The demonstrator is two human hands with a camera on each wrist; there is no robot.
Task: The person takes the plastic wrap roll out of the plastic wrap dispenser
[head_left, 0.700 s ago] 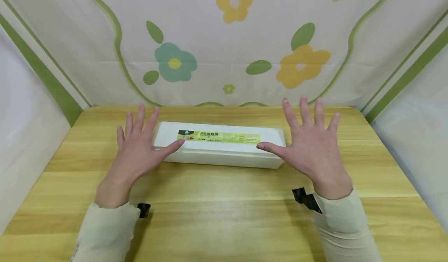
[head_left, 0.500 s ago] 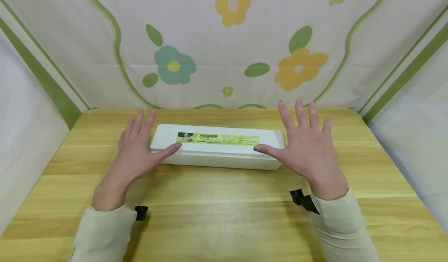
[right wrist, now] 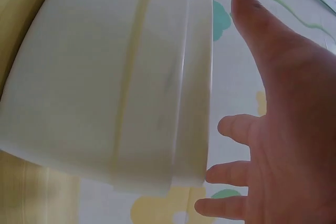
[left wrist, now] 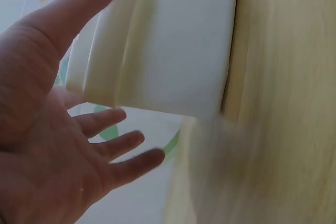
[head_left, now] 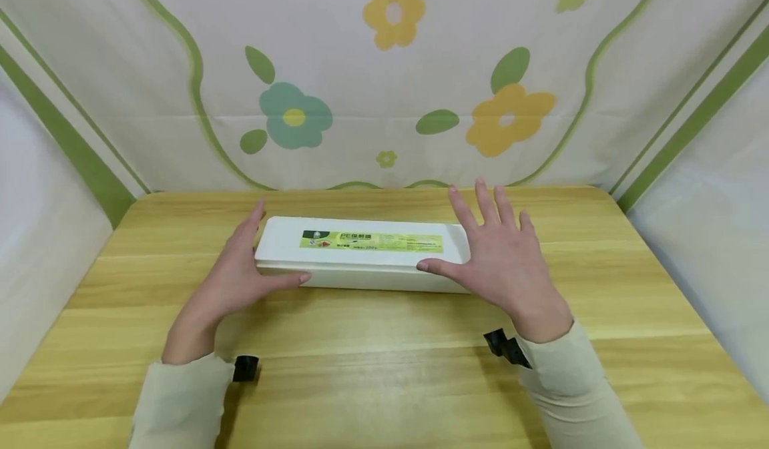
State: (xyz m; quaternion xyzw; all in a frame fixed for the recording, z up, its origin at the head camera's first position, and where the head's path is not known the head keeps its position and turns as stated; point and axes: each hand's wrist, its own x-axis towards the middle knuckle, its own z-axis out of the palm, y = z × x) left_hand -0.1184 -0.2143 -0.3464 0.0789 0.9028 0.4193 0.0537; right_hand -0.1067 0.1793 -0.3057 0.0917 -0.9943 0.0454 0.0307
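A long white cling film box (head_left: 360, 278) with a yellow-green label (head_left: 384, 242) lies crosswise on the wooden table. At its left end is my left hand (head_left: 231, 275), with the thumb along the box's front side and the fingers stretched out past the end. The left wrist view shows those fingers (left wrist: 128, 169) straight beside the box; contact at the thumb cannot be made out. My right hand (head_left: 507, 262) hovers spread above the right end, covering that corner. In the right wrist view its thumb (right wrist: 252, 9) and fingers stand apart from the box.
Behind the wooden table (head_left: 372, 375) hangs a pale cloth (head_left: 360, 169) with printed flowers and leaves. White cloth walls flank both sides. A small black piece (head_left: 245, 368) sticks out at the left cuff, with another (head_left: 507, 349) at the right.
My left hand has turned and lowered, its thumb dropping from above the lid to the box's front. The right hand has shifted left over the box's right end. The view has tilted slightly.
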